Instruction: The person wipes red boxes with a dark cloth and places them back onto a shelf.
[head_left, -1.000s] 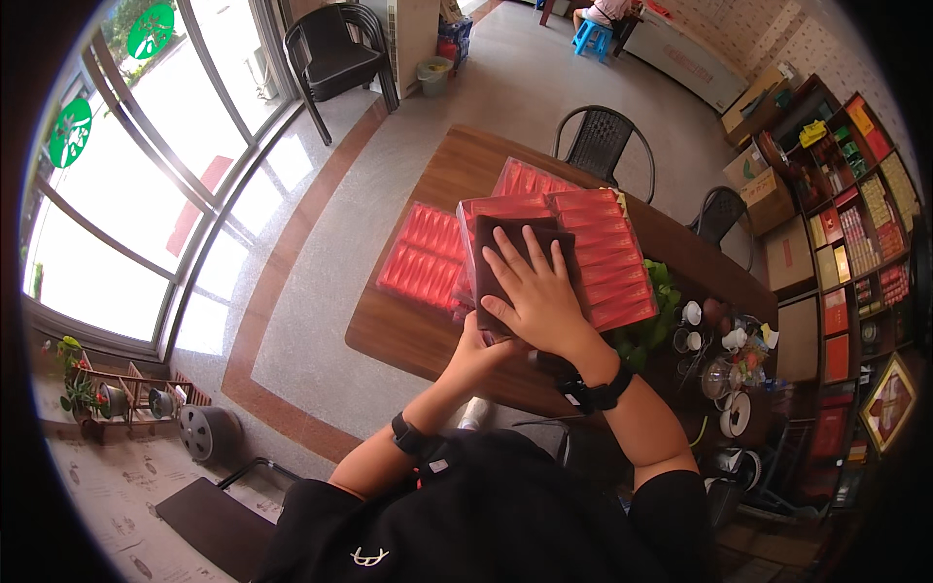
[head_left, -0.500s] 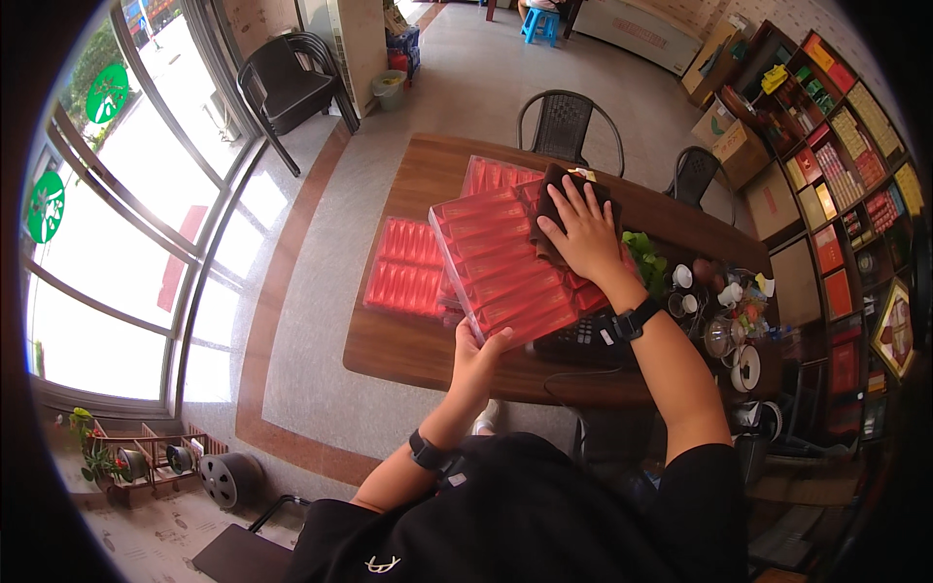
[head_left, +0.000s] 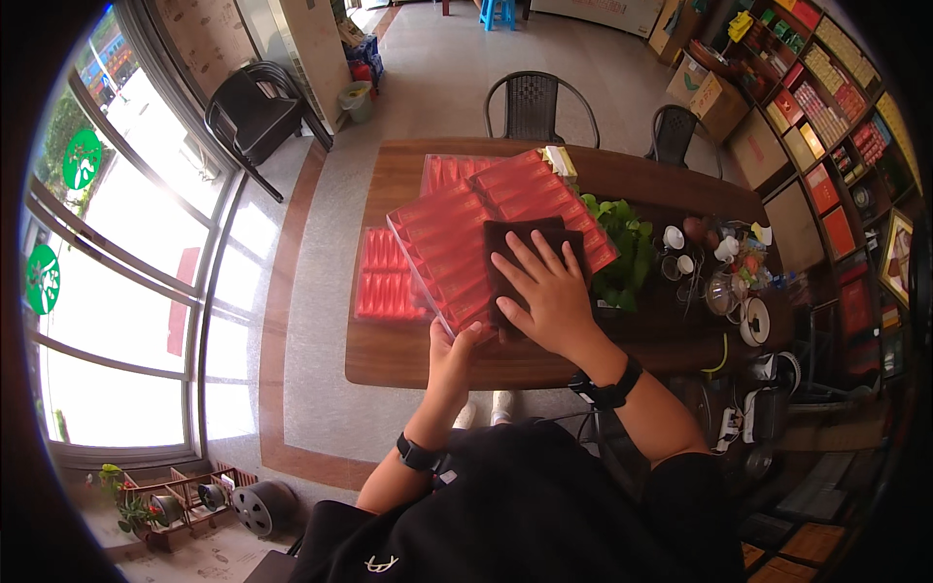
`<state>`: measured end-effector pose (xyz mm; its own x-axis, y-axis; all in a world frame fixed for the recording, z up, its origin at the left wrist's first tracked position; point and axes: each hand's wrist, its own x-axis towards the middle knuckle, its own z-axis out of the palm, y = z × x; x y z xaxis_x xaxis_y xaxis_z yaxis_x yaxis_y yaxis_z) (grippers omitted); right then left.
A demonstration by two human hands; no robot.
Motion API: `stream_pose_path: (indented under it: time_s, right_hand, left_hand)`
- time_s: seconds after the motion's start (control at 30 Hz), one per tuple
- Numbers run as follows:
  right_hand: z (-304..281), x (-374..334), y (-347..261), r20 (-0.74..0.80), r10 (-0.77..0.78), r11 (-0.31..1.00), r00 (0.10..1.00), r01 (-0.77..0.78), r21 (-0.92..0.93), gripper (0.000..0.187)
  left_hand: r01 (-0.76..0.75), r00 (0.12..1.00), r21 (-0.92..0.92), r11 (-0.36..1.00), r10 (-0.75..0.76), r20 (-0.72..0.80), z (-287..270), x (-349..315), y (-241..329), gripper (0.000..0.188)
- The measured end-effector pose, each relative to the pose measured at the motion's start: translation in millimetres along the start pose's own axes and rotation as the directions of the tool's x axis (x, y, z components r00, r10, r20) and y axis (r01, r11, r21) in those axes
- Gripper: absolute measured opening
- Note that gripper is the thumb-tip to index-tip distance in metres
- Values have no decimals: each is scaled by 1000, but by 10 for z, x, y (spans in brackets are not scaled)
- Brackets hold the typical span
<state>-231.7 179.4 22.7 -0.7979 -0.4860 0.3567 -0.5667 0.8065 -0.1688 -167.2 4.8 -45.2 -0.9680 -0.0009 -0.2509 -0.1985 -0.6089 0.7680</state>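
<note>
My left hand (head_left: 451, 355) grips the near-left corner of a clear-lidded box (head_left: 439, 233) filled with rows of red packets, thumb on top. The box is tilted above the wooden table (head_left: 379, 360). My right hand (head_left: 554, 301) lies flat with spread fingers on a dark brown folded cloth (head_left: 505, 238), pressing it onto the box's top. Below and left of it, another box of red packets (head_left: 389, 282) rests on the table. A further red-packet box (head_left: 452, 173) shows behind the held one.
A leafy green plant (head_left: 622, 253) stands right of the box. Beyond it are a glass teapot (head_left: 724, 291), white cups (head_left: 673, 237) and other tea ware. Black chairs (head_left: 544, 107) line the table's far side. Shelves of boxes (head_left: 821, 126) rise at the right, windows at the left.
My right hand and the cloth have moved toward me across the box top, uncovering its far part. My left hand keeps its hold. The view has shifted.
</note>
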Motion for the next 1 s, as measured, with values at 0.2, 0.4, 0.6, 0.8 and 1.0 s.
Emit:
stream_pose_path:
  time_s: [0.2, 0.4, 0.6, 0.8, 1.0]
  right_hand:
    - [-87, -110, 884, -94, 372, 911, 923, -383, -154, 58]
    - [-38, -117, 1501, 79, 624, 662, 777, -580, 475, 56]
    - [-263, -187, 1340, 247, 540, 301, 804, -459, 836, 68]
    - [-670, -110, 1012, 231, 486, -32, 843, -247, 968, 68]
    - [-507, -714, 924, 218, 485, -679, 847, 208, 704, 65]
  left_hand:
    - [-71, 997, 92, 993, 71, -2, 14, 25, -115, 49]
    - [-86, 996, 146, 986, 81, 34, -5, 30, -120, 52]
    - [-71, 992, 159, 985, 52, 119, 155, -95, 388, 60]
    - [-321, 920, 255, 912, 237, 311, 202, 86, 1427, 77]
    - [-224, 920, -58, 973, 231, 318, 206, -72, 1116, 102]
